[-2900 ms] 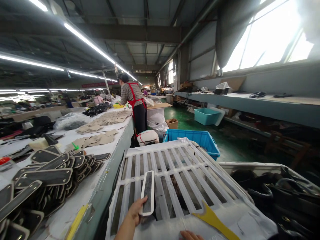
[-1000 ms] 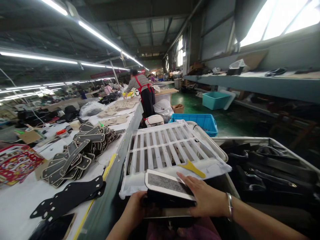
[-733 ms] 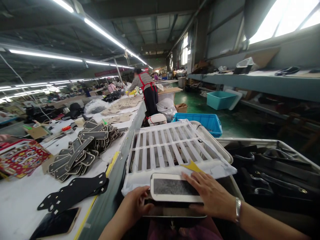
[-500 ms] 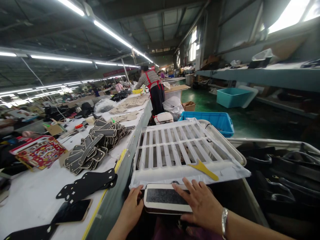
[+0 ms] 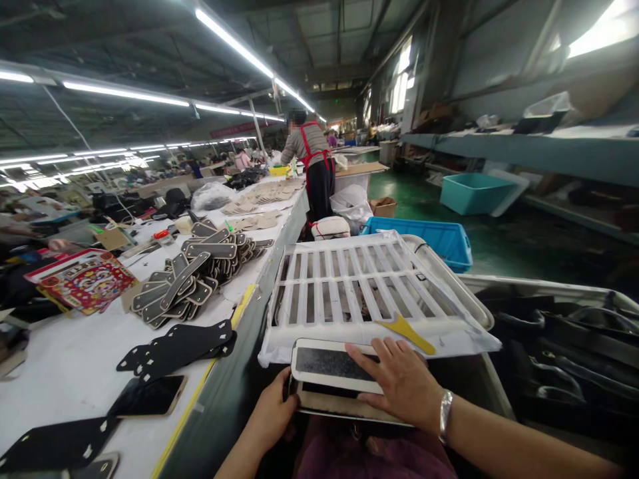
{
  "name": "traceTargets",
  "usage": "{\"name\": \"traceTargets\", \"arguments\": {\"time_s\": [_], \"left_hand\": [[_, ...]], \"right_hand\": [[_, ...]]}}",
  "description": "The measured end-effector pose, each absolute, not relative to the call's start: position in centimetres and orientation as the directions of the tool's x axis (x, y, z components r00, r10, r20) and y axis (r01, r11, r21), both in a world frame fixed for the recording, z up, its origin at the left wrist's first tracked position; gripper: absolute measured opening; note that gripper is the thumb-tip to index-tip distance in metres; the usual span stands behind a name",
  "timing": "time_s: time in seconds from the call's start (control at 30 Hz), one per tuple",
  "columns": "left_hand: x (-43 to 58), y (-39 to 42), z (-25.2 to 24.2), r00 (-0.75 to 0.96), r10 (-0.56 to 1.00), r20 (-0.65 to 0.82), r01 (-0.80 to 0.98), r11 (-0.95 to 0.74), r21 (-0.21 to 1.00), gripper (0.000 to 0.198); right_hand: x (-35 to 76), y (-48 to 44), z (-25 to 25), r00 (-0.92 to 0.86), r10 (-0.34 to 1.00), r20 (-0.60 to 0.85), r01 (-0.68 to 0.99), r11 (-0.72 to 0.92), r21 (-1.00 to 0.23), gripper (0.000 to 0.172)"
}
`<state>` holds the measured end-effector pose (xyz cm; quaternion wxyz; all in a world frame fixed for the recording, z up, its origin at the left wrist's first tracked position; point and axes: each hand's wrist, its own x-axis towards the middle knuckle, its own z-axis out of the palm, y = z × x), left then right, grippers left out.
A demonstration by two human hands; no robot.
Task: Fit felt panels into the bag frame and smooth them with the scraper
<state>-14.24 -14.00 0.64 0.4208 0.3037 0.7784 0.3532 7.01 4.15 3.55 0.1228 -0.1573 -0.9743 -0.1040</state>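
White-edged panel [image 5: 319,366] is in front of the person, low over the lap, just off the near edge of the slatted rack [image 5: 309,334], dark face up, with a brownish lower piece [image 5: 334,403] under it; can't tell if the two are joined. Hands are apart, one per end: left hand [image 5: 272,409] pinched on the left end, seemingly at the lower piece; right hand [image 5: 399,379] laid over the right end, fingers on top, thumb at the near edge, firmness of hold not readable. Handling, my guess: light, fairly stiff, dark face maybe a bit slick, not fragile, though a white edge could scuff. Best hold: both short ends, thumb and fingers on the rim, off the dark face. Counts: 1 panel, 1 lower piece, 1 rack, 1 yellow tool [image 5: 412,337] on it, 1 blue crate [image 5: 424,243], 1 teal tub [image 5: 476,193], 1 co-worker [image 5: 314,156] close by. On the table [image 5: 50,366]: 1 phone [image 5: 150,396], 1 red printed package [image 5: 100,279], at least 2 overlapping black cut-outs [image 5: 184,346] plus 1 nearer cut-out [image 5: 60,444]. Pale-edged straps [image 5: 184,286] are heaped too deep to count.
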Motion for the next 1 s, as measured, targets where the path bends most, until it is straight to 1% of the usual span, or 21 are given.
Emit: {"name": "traceTargets", "arguments": {"time_s": [0.07, 0.1, 0.17, 0.27, 0.37, 0.4, 0.43, 0.47, 0.53, 0.6, 0.73, 0.77, 0.8, 0.83, 0.87, 0.93, 0.97, 1.0], "left_hand": [[-14.3, -13.9, 0.3, -0.478, 0.736, -0.480, 0.066, 0.575, 0.815, 0.052], [-14.4, -13.8, 0.2, -0.488, 0.724, -0.487, 0.034, 0.574, 0.818, 0.051], [-14.3, -13.8, 0.0, -0.501, 0.708, -0.499, -0.001, 0.575, 0.818, 0.048], [-14.1, -13.7, 0.3, -0.511, 0.703, -0.495, 0.003, 0.577, 0.817, 0.050], [-13.7, -13.6, 1.1, -0.546, 0.689, -0.477, 0.062, 0.601, 0.797, 0.057], [-13.6, -13.6, 1.4, -0.559, 0.688, -0.462, 0.112, 0.615, 0.780, 0.059], [-13.5, -13.6, 1.8, -0.573, 0.701, -0.425, 0.199, 0.622, 0.757, 0.061], [-13.5, -13.6, 2.1, -0.583, 0.724, -0.369, 0.316, 0.620, 0.718, 0.062], [-13.7, -13.6, 2.8, -0.552, 0.792, -0.261, 0.564, 0.586, 0.582, 0.064], [-14.0, -13.5, 3.4, -0.466, 0.854, -0.233, 0.738, 0.520, 0.429, 0.060], [-14.0, -11.9, 5.3, -0.254, 0.885, -0.391, 0.922, 0.344, 0.178, 0.044], [-13.7, -11.2, 5.9, -0.201, 0.875, -0.440, 0.954, 0.277, 0.115, 0.040], [-13.4, -10.4, 6.5, -0.134, 0.870, -0.474, 0.977, 0.196, 0.083, 0.037], [-12.9, -9.4, 6.9, -0.042, 0.875, -0.483, 0.989, 0.104, 0.103, 0.034], [-12.4, -8.5, 7.1, 0.063, 0.885, -0.462, 0.986, 0.017, 0.168, 0.031], [-11.5, -6.8, 6.8, 0.231, 0.905, -0.358, 0.932, -0.100, 0.348, 0.027], [-11.2, -6.1, 6.2, 0.263, 0.912, -0.316, 0.904, -0.118, 0.412, 0.023], [-11.0, -5.6, 5.4, 0.257, 0.918, -0.301, 0.889, -0.103, 0.446, 0.019]], "right_hand": [[6.8, 3.9, 3.0, -0.922, 0.201, 0.330, 0.293, 0.920, 0.259, 0.081], [7.0, 3.6, 2.7, -0.921, 0.168, 0.352, 0.276, 0.918, 0.285, 0.081], [7.7, 3.1, 2.2, -0.912, 0.128, 0.388, 0.257, 0.919, 0.299, 0.080], [8.7, 2.3, 1.9, -0.898, 0.129, 0.421, 0.276, 0.910, 0.310, 0.081], [8.5, 1.5, 1.7, -0.918, 0.167, 0.359, 0.295, 0.893, 0.340, 0.083], [8.1, 1.3, 1.6, -0.931, 0.189, 0.312, 0.297, 0.890, 0.345, 0.083], [7.6, 1.1, 1.5, -0.943, 0.216, 0.254, 0.297, 0.889, 0.348, 0.082], [7.1, 0.9, 1.4, -0.952, 0.243, 0.185, 0.295, 0.890, 0.349, 0.081], [6.0, 0.6, 1.4, -0.956, 0.289, 0.045, 0.287, 0.893, 0.348, 0.082], [5.4, 0.6, 1.6, -0.948, 0.313, -0.050, 0.280, 0.902, 0.329, 0.082], [5.4, 1.1, 2.1, -0.936, 0.335, -0.106, 0.302, 0.922, 0.243, 0.082], [5.6, 1.2, 2.1, -0.933, 0.341, -0.112, 0.311, 0.924, 0.223, 0.082], [5.7, 1.2, 2.1, -0.931, 0.348, -0.115, 0.320, 0.924, 0.209, 0.083], [5.7, 1.2, 2.1, -0.927, 0.356, -0.119, 0.330, 0.924, 0.195, 0.084], [5.7, 1.2, 2.1, -0.924, 0.362, -0.124, 0.338, 0.924, 0.181, 0.084], [5.6, 1.4, 2.4, -0.915, 0.373, -0.153, 0.353, 0.925, 0.142, 0.084], [5.6, 1.8, 2.8, -0.909, 0.379, -0.172, 0.367, 0.925, 0.099, 0.083], [5.6, 2.4, 3.3, -0.903, 0.379, -0.201, 0.383, 0.923, 0.019, 0.085]]}}
